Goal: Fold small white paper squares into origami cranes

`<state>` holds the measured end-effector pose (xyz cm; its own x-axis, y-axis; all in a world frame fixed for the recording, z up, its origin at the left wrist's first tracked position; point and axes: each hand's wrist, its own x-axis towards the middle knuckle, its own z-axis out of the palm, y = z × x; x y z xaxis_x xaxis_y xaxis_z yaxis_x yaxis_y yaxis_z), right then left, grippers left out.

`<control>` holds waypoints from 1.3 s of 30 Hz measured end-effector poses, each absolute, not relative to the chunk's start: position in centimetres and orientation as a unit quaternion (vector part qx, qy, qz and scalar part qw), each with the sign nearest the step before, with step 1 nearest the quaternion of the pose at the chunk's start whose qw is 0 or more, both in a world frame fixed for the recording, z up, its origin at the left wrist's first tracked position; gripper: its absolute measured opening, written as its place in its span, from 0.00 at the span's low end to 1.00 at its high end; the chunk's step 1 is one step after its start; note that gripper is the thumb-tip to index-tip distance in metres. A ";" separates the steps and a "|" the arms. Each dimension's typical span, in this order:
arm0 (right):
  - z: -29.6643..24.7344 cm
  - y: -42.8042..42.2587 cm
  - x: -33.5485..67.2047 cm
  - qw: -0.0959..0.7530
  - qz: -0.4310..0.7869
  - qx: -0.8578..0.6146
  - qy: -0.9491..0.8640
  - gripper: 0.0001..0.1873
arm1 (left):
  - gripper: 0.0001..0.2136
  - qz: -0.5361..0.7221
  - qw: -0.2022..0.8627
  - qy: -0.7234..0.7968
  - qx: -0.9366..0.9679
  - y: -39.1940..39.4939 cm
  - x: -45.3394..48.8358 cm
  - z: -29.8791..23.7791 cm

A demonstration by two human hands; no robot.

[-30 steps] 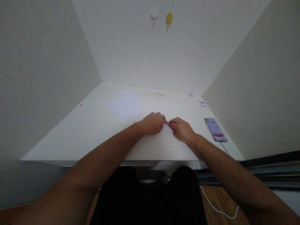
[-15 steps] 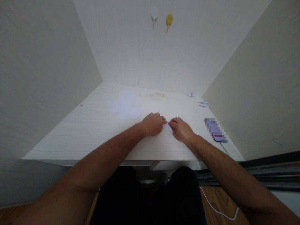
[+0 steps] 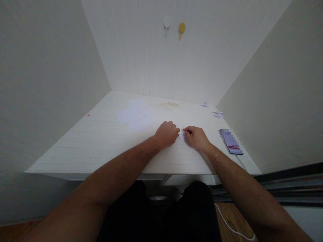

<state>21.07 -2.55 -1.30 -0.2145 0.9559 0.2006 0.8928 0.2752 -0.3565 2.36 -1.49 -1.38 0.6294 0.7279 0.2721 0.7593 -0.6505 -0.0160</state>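
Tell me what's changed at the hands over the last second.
The fingertips of the left hand and right hand, nearly meeting before, have drawn slightly apart, with the small white paper visible between them. Whether either let go is unclear. The camera view tilted up slightly. The loose sheets, folded paper pieces and phone stayed put.
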 end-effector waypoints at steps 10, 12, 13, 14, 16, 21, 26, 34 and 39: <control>0.7 3.2 17.9 0.340 0.090 -0.662 -0.661 0.12 | 0.05 -0.198 -0.098 -0.466 -0.857 0.0 2.3 -2.6; 0.6 3.4 17.5 0.426 0.068 -0.651 -0.625 0.14 | 0.05 -0.216 -0.152 -0.480 -0.836 0.3 2.0 -2.5; 0.5 3.3 17.6 0.467 0.054 -0.638 -0.610 0.14 | 0.05 -0.229 -0.179 -0.492 -0.821 0.5 1.8 -2.5; 0.4 3.2 17.7 0.504 0.034 -0.625 -0.596 0.15 | 0.06 -0.246 -0.202 -0.504 -0.803 0.8 1.6 -2.4; 0.2 2.7 18.1 0.547 0.019 -0.606 -0.577 0.15 | 0.08 -0.290 -0.239 -0.535 -0.757 1.4 1.2 -2.4; -0.6 2.1 18.2 0.530 0.161 -0.532 -0.640 0.10 | 0.09 -0.401 -0.377 -0.525 -0.649 2.3 0.9 -2.2; -1.2 2.0 17.0 0.522 0.218 -0.502 -0.655 0.12 | 0.07 -0.499 -0.425 -0.475 -0.587 2.0 1.4 -2.2; -1.6 1.9 16.5 0.539 0.178 -0.468 -0.677 0.06 | 0.13 -0.488 -0.335 -0.488 -0.641 1.3 1.3 -1.2; -2.1 1.8 16.3 0.550 0.137 -0.440 -0.697 0.03 | 0.13 -0.479 -0.327 -0.497 -0.646 0.8 1.2 -0.5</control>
<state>16.31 1.85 -2.13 -0.0090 0.7634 0.6459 0.4629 0.5757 -0.6740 1.22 0.82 -0.53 0.0481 0.9546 0.2940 0.3283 -0.2931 0.8979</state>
